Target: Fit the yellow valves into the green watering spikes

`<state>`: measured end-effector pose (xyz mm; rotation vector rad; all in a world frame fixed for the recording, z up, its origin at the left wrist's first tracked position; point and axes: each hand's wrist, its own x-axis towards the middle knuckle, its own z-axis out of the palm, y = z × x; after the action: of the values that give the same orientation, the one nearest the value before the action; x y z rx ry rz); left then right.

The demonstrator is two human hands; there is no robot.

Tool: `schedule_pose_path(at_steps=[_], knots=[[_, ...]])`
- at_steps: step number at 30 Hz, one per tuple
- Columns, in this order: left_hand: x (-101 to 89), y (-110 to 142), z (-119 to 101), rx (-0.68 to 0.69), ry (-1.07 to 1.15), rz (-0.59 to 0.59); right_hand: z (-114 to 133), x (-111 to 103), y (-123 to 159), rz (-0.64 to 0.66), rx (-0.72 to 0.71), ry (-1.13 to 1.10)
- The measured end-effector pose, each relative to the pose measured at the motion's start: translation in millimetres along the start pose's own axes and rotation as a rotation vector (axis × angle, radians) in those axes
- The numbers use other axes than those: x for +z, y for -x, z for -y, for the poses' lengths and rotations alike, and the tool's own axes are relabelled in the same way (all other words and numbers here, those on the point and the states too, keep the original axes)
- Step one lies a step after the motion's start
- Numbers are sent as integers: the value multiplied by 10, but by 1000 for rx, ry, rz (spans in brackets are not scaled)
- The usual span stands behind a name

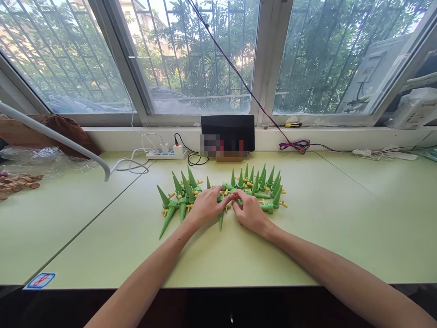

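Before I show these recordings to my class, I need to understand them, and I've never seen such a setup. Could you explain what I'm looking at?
There is no robot here: the arms belong to a person working bare-handed. The one picture comes from a camera worn on their head, looking forward and down.

On the pale green table are many green spikes with small yellow fittings; many point up, some lie flat. Behind them stand a dark screen and a white power strip, with a window beyond. Brown pieces lie at the far left.

The left hand and right hand meet among the spikes, fingers close together. They seem to be handling a green piece, but the fingers hide exactly what is held.
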<state>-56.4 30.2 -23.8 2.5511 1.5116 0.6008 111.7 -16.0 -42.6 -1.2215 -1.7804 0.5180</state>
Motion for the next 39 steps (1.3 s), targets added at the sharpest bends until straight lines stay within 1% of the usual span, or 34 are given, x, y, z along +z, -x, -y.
schedule_pose_path(at_steps=[14,22,28,31,39], knots=[[-19,9,-30,11,-12,23,-6,5,-2,10,-7,-13],[-17,13,-34,17,-14,13,-3,1,9,18,-3,-8],[-5,9,-22,-12,-17,51,-13,6,5,20,-12,-13],[-5,5,-23,-6,-16,63,-19,6,6,21,-10,-16],[1,-2,-16,-15,5,61,-31,10,11,23,-9,-16]])
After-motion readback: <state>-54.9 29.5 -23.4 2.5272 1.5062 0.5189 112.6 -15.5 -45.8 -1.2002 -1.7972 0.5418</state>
